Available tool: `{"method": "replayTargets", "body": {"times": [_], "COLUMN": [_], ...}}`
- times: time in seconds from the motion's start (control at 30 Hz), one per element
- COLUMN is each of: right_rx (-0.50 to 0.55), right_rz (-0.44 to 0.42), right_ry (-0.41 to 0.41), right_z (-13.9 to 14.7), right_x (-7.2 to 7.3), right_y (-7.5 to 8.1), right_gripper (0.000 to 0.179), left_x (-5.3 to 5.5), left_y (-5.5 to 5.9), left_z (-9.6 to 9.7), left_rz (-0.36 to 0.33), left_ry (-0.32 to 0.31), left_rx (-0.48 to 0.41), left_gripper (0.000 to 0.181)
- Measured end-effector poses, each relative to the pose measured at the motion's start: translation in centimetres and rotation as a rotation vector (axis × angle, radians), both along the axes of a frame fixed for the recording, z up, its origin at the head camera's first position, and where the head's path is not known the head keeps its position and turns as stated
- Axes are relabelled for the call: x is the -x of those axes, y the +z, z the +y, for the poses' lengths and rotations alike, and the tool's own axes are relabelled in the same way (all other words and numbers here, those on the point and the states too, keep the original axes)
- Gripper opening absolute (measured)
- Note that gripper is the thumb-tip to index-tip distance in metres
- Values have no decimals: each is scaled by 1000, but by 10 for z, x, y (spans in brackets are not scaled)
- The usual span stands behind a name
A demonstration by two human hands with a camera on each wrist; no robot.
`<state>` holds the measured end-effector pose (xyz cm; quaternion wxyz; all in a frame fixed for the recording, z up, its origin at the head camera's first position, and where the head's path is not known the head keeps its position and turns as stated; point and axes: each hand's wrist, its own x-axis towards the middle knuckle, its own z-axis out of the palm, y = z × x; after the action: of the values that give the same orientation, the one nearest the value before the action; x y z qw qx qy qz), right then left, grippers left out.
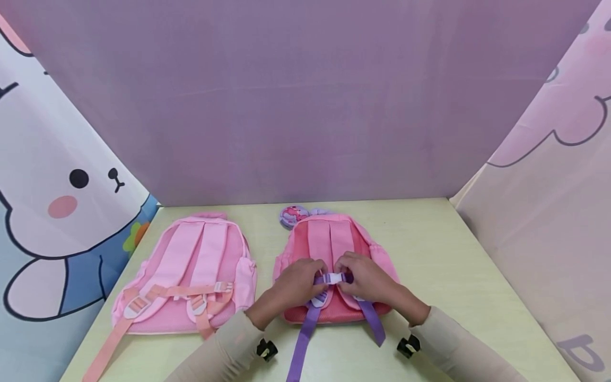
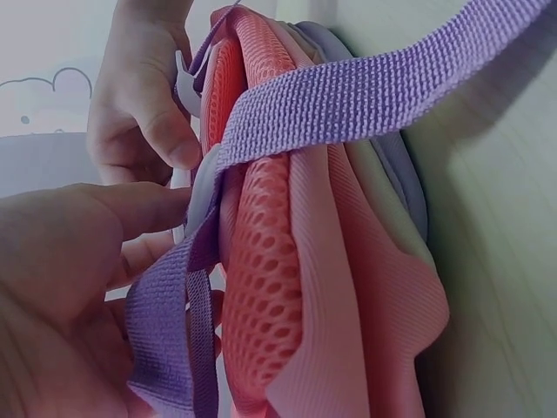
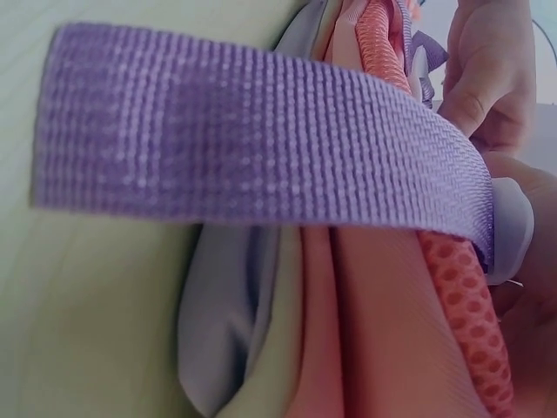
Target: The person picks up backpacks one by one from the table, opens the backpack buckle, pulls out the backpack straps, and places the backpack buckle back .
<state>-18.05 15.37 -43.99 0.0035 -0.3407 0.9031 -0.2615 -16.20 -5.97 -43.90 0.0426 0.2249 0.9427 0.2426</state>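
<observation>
Beige sleeves (image 1: 224, 350), foremost. Left hand (image 1: 298, 280), fingers curled, pinches purple strap (image 1: 318, 280) beside white buckle (image 1: 333, 278); right hand (image 1: 368, 277) likewise, opposite side. Buckle lies over coral-pink backpack (image 1: 330, 239), on pale table (image 1: 477, 307), beside light-pink backpack (image 1: 181, 254).

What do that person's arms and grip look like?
The left sleeve and right sleeve are long and beige, ending near the wrists. A small black gadget shows beside each sleeve's end. The left grip and right grip wear no gloves.
</observation>
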Motion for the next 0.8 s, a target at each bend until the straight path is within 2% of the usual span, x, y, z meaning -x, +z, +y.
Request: {"method": "replayTargets", "body": {"times": [0.53,0.8], "right_rx": [-35,-37], "right_rz": [83,85], "right_ry": [0,18], "right_z": [-2,0], "right_x": [-1,1], "right_y": [1,1], "right_gripper": [17,16], "left_x": [1,-1], "left_y": [-2,-1], "left_z": [-2,-1], "left_rz": [6,33], "left_ry": [0,-21], "left_rx": [-17,-26], "left_gripper": [17,15]}}
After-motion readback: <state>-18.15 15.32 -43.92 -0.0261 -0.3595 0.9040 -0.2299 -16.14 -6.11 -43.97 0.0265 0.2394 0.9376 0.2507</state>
